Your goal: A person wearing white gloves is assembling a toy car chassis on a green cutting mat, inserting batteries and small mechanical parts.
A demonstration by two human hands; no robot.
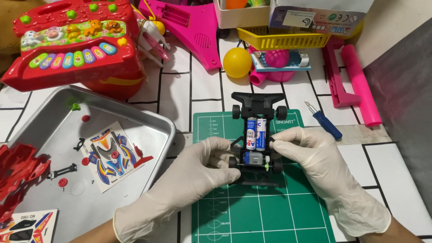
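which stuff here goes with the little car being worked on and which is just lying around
In use: toy car chassis held by left hand and right hand, green cutting mat, screwdriver, metal tray with sticker sheet.

Lying about: red toy piano, yellow ball, yellow basket, pink guitar.

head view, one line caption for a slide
Two gloved hands hold a black toy car chassis over a green cutting mat.

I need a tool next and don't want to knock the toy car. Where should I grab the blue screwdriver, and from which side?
Take the screwdriver by its blue handle, the thicker lower-right part, coming from the right. It lies flat on the table beside the green mat, tip pointing up-left, and the handle end is farthest from the car. The right hand is nearest to it.
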